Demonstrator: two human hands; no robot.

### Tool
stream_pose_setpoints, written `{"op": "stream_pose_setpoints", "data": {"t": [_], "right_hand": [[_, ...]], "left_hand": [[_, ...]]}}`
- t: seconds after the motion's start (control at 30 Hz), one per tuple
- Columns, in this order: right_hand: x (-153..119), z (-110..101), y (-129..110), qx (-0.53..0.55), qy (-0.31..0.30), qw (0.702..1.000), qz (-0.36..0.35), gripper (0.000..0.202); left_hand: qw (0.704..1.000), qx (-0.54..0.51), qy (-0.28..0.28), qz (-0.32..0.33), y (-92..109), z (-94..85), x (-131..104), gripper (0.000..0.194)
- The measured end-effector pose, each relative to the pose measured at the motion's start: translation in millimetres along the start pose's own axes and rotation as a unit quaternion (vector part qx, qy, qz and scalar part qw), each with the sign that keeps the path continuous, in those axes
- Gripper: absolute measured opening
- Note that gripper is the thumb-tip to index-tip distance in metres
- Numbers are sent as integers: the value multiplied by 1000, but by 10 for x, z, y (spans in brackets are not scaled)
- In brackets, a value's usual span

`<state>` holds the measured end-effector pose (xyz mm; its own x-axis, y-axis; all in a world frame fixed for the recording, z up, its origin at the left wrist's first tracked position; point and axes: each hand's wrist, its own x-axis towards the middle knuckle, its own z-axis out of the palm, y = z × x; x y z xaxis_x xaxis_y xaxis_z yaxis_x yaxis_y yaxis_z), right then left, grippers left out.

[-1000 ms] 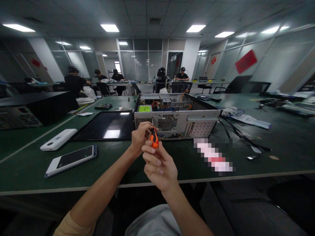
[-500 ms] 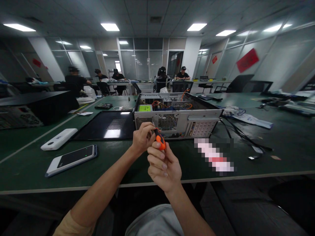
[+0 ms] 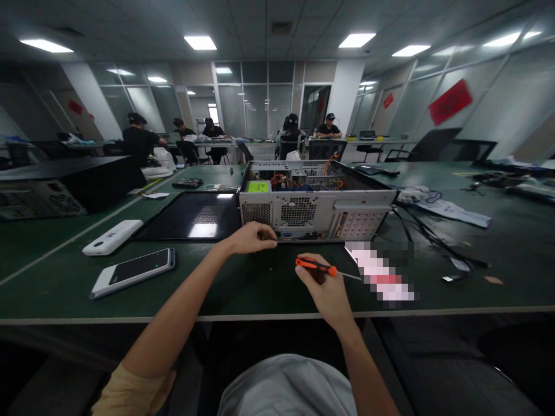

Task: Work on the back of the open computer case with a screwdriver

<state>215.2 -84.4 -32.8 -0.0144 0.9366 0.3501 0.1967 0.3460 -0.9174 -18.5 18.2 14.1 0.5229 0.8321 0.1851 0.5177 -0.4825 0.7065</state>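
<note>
An orange and black screwdriver [image 3: 315,266] lies across my right hand [image 3: 329,292], whose fingers are wrapped round its handle; the thin shaft points right. My left hand [image 3: 254,237] is near the lower left corner of an opened computer case [image 3: 312,214], fingers curled together; whether something small is between them I cannot make out. The case lies on its side with its rear panel towards me, showing a fan grille, ports and slot covers. Orange wires and a green-labelled part [image 3: 259,186] show inside.
Left of the case lie a black side panel [image 3: 195,216], a white power bank [image 3: 113,237] and a phone-like device [image 3: 133,273]. Black cables [image 3: 427,234] and gloves [image 3: 418,195] are at the right. Another black case [image 3: 78,185] stands far left. People sit at a back table.
My hands have moved apart. My right hand has gone right and the screwdriver has turned from pointing up at my left hand to pointing right, its shaft now visible.
</note>
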Motion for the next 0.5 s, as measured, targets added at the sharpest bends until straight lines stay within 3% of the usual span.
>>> {"op": "stream_pose_setpoints", "data": {"t": [0.07, 0.17, 0.27, 0.37, 0.5], "right_hand": [[-25, -8, 68, -98, -12, 995, -30, 26], [-51, 5, 124, -162, -25, 985, -50, 29], [-53, 16, 145, -182, -31, 981, -55, 31], [-49, 20, 146, -199, -33, 978, -53, 32], [-50, 27, 137, -220, -32, 974, -51, 32]], "left_hand": [[994, -38, -101, -34, -33, -60, -32, 29], [980, -71, -181, -51, -103, -110, -74, 33], [974, -94, -202, -37, -170, -102, -87, 30], [978, -91, -188, -12, -205, -47, -79, 28], [980, -70, -188, 3, -218, 32, -77, 37]]}}
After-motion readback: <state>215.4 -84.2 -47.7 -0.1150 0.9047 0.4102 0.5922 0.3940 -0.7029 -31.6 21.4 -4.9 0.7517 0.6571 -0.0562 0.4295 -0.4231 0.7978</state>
